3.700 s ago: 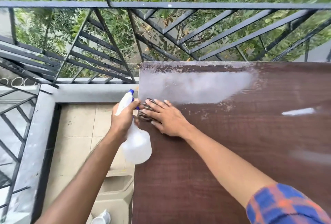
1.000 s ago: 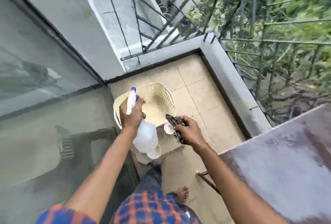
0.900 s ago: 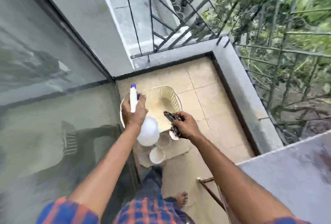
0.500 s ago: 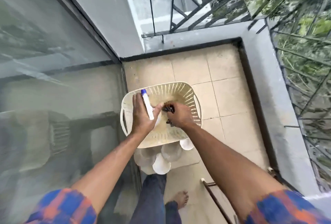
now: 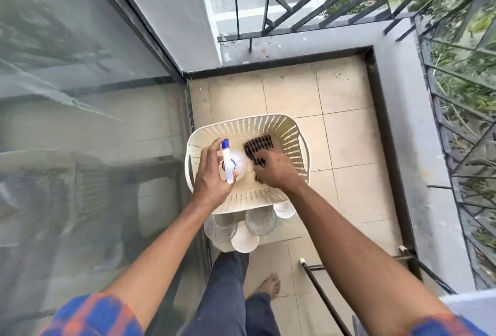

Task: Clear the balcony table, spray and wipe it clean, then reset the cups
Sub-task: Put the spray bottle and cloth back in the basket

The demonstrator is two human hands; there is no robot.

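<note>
The left hand (image 5: 212, 177) is curled round the neck of the translucent white plastic spray bottle with blue nozzle (image 5: 228, 161), held inside the cream slotted plastic basket (image 5: 291, 134) on the tiled floor. The bottle looks light, and wet plastic may be slick, so the neck is the sound hold. The right hand (image 5: 273, 172) pinches the near end of the dark checked wiping cloth (image 5: 259, 146), soft and limp, lying in the basket. The clear glasses and white cups (image 5: 259, 221) stand against the basket's near wall. They are fragile, so grasp each round its wall.
</note>
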